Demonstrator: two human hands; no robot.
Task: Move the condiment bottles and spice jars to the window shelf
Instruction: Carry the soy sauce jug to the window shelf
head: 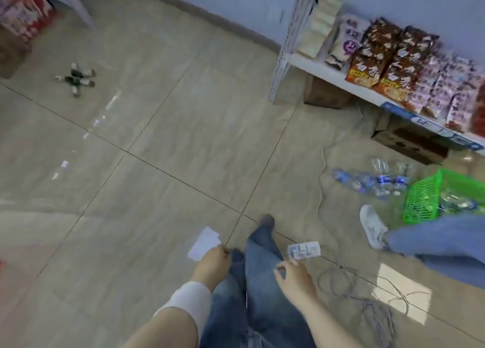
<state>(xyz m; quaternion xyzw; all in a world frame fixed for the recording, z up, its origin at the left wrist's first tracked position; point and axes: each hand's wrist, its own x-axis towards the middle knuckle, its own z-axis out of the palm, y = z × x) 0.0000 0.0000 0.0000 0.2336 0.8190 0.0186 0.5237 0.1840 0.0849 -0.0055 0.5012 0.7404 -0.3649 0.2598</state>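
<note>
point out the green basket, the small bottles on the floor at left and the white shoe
green basket (422,198), head view, mesh side wall
small bottles (76,78), head view, middle of the cluster
white shoe (372,227), head view, its upper

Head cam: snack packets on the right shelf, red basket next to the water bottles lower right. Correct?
Not quite: the basket is green, not red, as the head view shows. The rest holds: snack packets on the right shelf, basket next to the water bottles.

Glossy tile floor (157,137), green plastic basket (422,198), denim jeans (262,295)
</note>
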